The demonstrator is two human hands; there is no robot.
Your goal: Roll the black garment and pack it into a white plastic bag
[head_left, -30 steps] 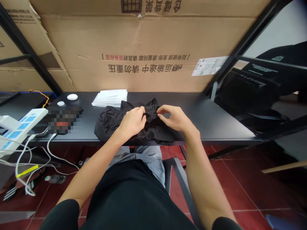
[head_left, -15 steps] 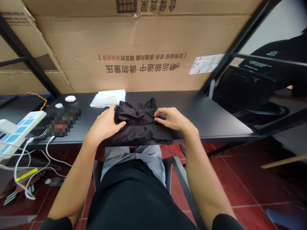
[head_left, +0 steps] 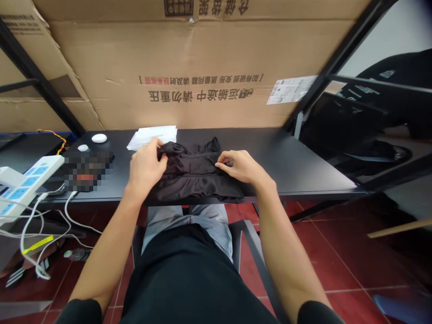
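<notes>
A crumpled black cloth (head_left: 195,173) lies on the dark table close to its front edge, wrinkled and partly folded over itself. At its left end my left hand (head_left: 146,164) is closed on the upper left corner, thumb and fingers pinching the fabric. My right hand (head_left: 239,165) pinches the right side of the cloth between thumb and fingertips. Behind the cloth, white sheets (head_left: 151,136) lie partly beside my left fingers.
A large cardboard sheet (head_left: 202,54) stands behind the table (head_left: 303,171). At left are a white power strip (head_left: 29,182) with cables, a pixelated item (head_left: 89,171) and a white oval object (head_left: 99,138). Another person (head_left: 405,85) is at the right.
My left hand has moved up slightly and its thumb has drawn in toward the fingers, closing on the cloth's upper left corner. My right hand has hardly moved.
</notes>
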